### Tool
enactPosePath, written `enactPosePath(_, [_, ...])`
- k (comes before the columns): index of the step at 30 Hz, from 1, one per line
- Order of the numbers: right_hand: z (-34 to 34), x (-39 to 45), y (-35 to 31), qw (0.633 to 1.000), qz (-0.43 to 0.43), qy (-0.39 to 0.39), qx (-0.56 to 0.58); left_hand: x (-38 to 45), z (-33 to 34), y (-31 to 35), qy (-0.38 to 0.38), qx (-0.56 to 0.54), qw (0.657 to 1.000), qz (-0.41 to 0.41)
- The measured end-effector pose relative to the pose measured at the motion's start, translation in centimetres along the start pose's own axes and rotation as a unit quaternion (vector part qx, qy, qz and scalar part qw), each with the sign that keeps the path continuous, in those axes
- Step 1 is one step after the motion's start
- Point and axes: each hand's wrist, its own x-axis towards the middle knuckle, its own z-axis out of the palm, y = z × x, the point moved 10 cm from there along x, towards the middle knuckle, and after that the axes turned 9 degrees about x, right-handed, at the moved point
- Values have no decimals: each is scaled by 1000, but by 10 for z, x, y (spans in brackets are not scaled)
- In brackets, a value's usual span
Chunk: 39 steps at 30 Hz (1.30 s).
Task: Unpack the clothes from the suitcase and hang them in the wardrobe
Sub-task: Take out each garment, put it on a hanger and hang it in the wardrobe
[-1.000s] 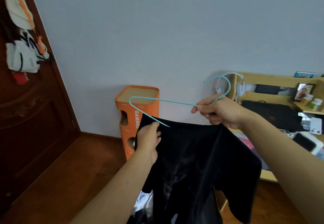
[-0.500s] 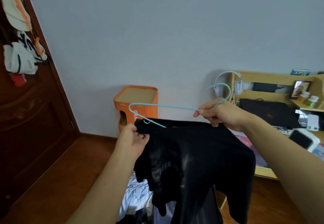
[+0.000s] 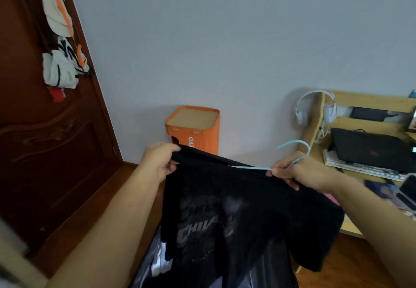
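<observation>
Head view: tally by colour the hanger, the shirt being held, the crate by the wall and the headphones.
Turquoise: 1, the hanger
Black: 1, the shirt
Orange: 1, the crate
White: 1, the headphones
Total: 4

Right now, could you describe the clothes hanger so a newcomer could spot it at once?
Start at the black T-shirt held up in mid-frame. Along its top edge, the right hand pinches a thin wire hanger. It is the only pale turquoise thing there, its hook curling up above the knuckles while its left end disappears inside the shirt.
</observation>
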Motion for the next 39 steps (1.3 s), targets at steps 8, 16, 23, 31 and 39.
enactPosePath(8, [29, 23, -37, 995, -38, 0, -95, -58, 64, 70, -50, 411, 860, 298])
enactPosePath(16, [4, 13, -90, 991, -124, 38, -21, -86, 91, 78, -183, 414, 774, 443])
enactPosePath(23, [-34, -1, -51, 981, -138, 70, -120, -61, 31, 107, -75, 370, 772, 511])
enactPosePath(31, [-46, -2, -42, 970, -175, 164, -34, -41, -32, 107, 52, 489, 700, 517])
enactPosePath(39, [59, 52, -128, 935, -258, 88, -226, -47, -74, 112, 65, 406, 754, 513])
